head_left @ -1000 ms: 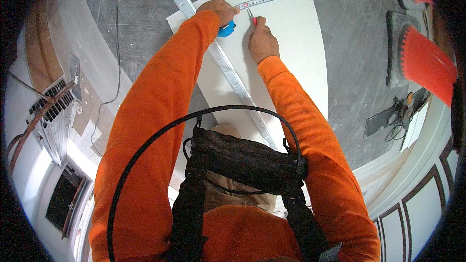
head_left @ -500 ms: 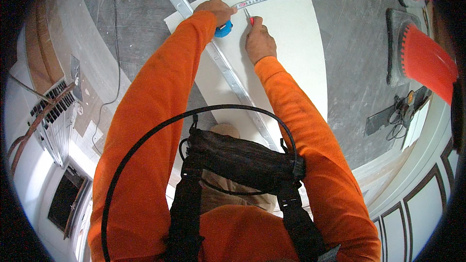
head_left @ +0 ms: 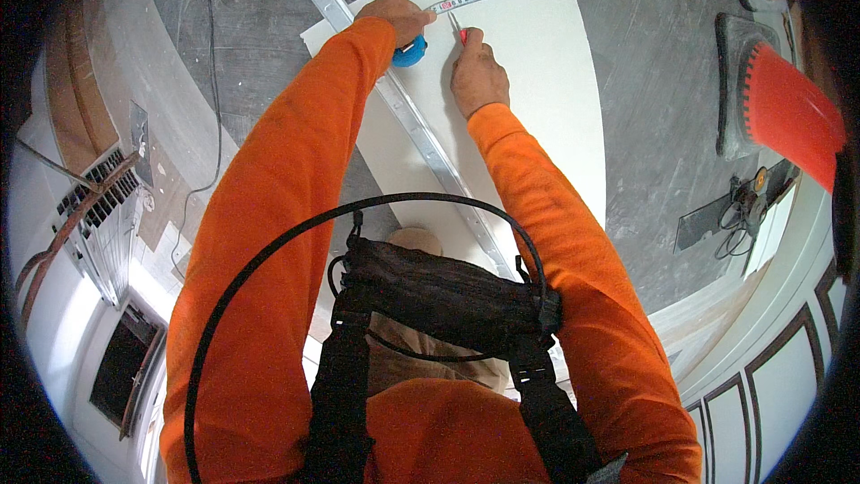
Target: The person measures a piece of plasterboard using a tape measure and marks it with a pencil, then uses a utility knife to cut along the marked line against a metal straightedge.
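My left hand (head_left: 394,14) is closed around a tape measure (head_left: 409,55) with a blue case. Its blade, drawn out to the right, lies across a large white board (head_left: 551,99) toward the far right edge. My right hand (head_left: 479,79) grips a slim red tool (head_left: 463,36) with a thin pointed grey tip, just below the blade; its exact kind is too small to make out. A long metal profile (head_left: 419,128) runs diagonally over the board, passing under my left wrist.
The board rests on a grey floor (head_left: 269,9). At the right stand red objects on dark bases (head_left: 788,108), near a bundle of cables (head_left: 739,215). A dark cable (head_left: 215,116) trails along the left. A black pouch (head_left: 439,291) hangs at my chest.
Both hands stay almost in place, the tape measure and the slim red tool still in them. The whole view has shifted very slightly.
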The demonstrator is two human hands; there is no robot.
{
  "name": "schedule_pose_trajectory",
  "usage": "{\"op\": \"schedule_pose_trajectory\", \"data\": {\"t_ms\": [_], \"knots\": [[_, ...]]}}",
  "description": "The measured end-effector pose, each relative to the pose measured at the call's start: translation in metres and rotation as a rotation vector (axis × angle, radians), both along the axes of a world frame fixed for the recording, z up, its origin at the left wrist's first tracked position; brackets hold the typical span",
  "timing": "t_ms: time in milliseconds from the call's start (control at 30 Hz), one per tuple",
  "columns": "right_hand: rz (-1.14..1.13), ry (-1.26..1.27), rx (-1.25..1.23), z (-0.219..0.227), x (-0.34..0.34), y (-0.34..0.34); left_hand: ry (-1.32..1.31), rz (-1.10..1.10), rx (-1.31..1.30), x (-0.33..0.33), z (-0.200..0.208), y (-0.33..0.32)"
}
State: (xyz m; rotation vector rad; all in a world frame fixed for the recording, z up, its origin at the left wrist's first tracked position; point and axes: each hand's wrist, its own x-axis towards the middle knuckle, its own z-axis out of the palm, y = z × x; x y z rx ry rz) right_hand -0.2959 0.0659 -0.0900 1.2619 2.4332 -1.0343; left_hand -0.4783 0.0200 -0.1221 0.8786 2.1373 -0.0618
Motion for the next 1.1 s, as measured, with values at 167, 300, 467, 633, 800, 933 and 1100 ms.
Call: {"op": "schedule_pose_trajectory", "data": {"t_ms": [167,300,467,633,800,933,1100], "knots": [[0.0,-0.004,0.015,-0.001,0.003,0.001,-0.023,-0.007,0.022,0.002,0.0,0.003],[0.003,0.021,0.033,-0.002,0.002,0.0,-0.02,0.004,0.05,0.0,-0.002,0.0],[0.005,0.018,0.014,-0.001,0.005,0.001,-0.063,-0.003,0.061,-0.002,0.001,0.0],[-0.006,0.015,0.011,0.001,0.003,0.0,-0.04,-0.032,0.059,-0.004,0.0,-0.001],[0.003,0.024,0.042,-0.003,0.005,0.0,-0.04,-0.019,0.028,-0.001,0.004,0.003],[0.003,0.019,0.028,-0.003,0.004,-0.001,-0.047,0.005,0.0,-0.003,0.003,0.002],[-0.006,0.025,0.025,0.003,0.003,0.0,-0.062,0.0,0.042,-0.004,0.01,0.002]]}}
